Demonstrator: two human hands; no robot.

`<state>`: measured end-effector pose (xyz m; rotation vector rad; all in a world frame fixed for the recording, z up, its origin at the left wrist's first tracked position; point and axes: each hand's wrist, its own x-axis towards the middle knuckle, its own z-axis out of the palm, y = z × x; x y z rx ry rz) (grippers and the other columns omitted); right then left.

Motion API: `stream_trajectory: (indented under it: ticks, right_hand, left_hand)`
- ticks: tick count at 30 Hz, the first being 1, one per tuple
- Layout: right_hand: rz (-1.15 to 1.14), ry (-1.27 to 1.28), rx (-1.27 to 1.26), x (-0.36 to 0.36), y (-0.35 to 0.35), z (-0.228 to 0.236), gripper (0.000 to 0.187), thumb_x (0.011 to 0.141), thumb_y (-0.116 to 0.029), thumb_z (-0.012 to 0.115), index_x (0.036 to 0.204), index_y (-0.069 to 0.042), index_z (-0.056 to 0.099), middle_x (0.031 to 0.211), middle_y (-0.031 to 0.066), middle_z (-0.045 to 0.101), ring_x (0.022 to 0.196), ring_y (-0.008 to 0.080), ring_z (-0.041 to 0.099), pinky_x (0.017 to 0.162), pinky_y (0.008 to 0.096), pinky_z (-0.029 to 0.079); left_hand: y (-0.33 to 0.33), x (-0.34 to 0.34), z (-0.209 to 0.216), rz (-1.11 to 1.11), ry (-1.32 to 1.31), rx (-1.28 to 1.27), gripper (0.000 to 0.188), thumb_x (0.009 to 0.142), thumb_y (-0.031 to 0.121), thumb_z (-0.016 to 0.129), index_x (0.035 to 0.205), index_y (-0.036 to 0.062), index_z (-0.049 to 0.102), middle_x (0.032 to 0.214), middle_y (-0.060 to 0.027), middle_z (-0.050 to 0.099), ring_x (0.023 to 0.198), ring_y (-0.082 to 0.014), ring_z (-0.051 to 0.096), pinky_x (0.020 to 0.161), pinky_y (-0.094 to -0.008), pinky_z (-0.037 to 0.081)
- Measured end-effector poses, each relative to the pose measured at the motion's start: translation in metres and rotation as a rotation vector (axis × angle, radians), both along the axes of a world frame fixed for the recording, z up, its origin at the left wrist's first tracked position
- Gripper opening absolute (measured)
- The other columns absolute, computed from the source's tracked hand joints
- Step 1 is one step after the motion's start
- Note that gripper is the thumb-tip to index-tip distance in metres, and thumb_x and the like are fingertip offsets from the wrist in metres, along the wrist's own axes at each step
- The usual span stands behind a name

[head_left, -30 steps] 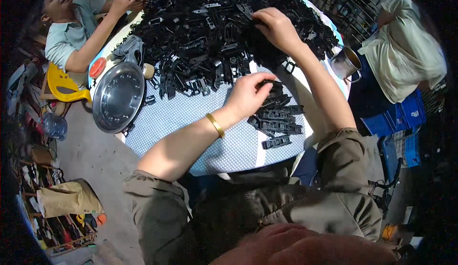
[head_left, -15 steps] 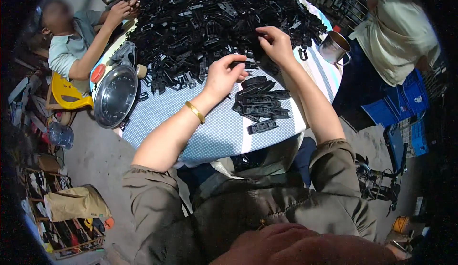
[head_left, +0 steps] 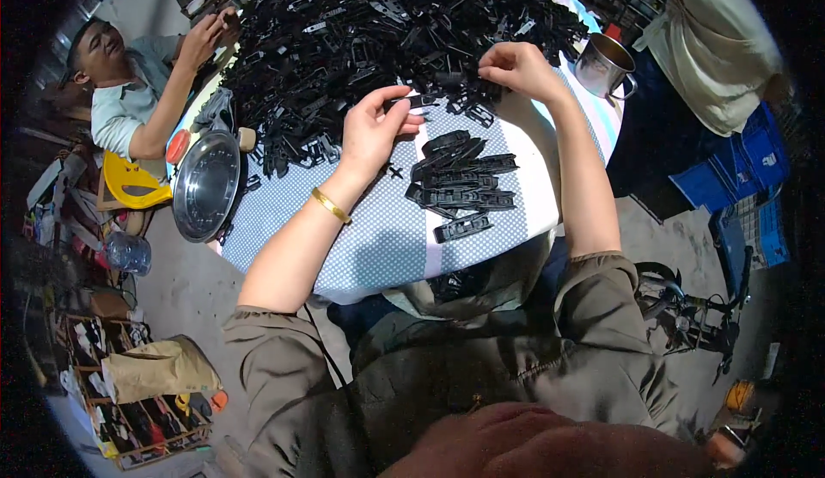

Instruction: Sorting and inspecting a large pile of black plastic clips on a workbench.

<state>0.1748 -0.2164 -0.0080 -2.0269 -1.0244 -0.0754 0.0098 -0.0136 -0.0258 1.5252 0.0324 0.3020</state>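
Clip [head_left: 418,101], perhaps — black, between left fingers [head_left: 379,97]

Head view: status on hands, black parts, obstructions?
Left hand pinching a black part. Right hand at big pile's near edge, grip unclear. Smaller group of parts on cloth, nearer the body. Metal mug right of right hand, not touching.

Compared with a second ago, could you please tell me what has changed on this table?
The left hand has shifted left, holding a black piece. The right hand has drawn back to the near side of the black pile. The grouped black pieces, metal basin and metal mug stay put.
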Motion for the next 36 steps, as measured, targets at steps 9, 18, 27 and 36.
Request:
stream_trajectory:
  ticks: [9,18,27,36]
  right_hand:
    - [0.160,0.157,-0.452,-0.019,-0.014,0.026,0.018,0.069,-0.014,0.069,0.078,-0.001,0.061,0.068,0.0042,0.062,0.065,0.0095,0.057,0.062,0.0236,0.046]
    - [0.136,-0.090,-0.365,-0.045,0.009,0.027,0.019,0.068,-0.015,0.059,0.081,-0.002,0.063,0.074,0.0143,0.062,0.071,0.0267,0.061,0.064,0.0337,0.047]
    - [0.194,0.207,0.144,-0.066,0.048,0.006,0.018,0.086,-0.013,0.052,0.095,0.000,0.059,0.071,0.0023,0.057,0.059,0.0070,0.052,0.053,0.0216,0.043]
    - [0.121,0.241,0.086,-0.073,0.055,-0.002,0.018,0.085,-0.013,0.052,0.095,0.001,0.059,0.065,0.0022,0.057,0.051,0.0067,0.051,0.046,0.0211,0.043]
  left_hand:
    - [0.000,0.001,0.002,0.004,-0.018,0.038,0.027,0.087,0.008,0.049,0.110,-0.0073,0.048,0.088,-0.0144,0.060,0.075,-0.0178,0.063,0.067,-0.0241,0.053]
    - [-0.001,0.001,0.004,0.010,0.078,-0.193,0.029,0.090,0.008,0.042,0.114,-0.0074,0.044,0.096,-0.0170,0.058,0.085,-0.0211,0.062,0.073,-0.0250,0.053]
    - [-0.004,0.000,0.001,-0.002,0.076,-0.255,0.031,0.091,0.007,0.038,0.119,-0.0058,0.039,0.106,-0.0179,0.054,0.096,-0.0235,0.058,0.083,-0.0274,0.049]
    - [-0.008,-0.004,0.001,0.035,0.004,-0.050,0.032,0.084,0.002,0.050,0.115,-0.0048,0.046,0.101,-0.0113,0.057,0.087,-0.0124,0.057,0.076,-0.0235,0.049]
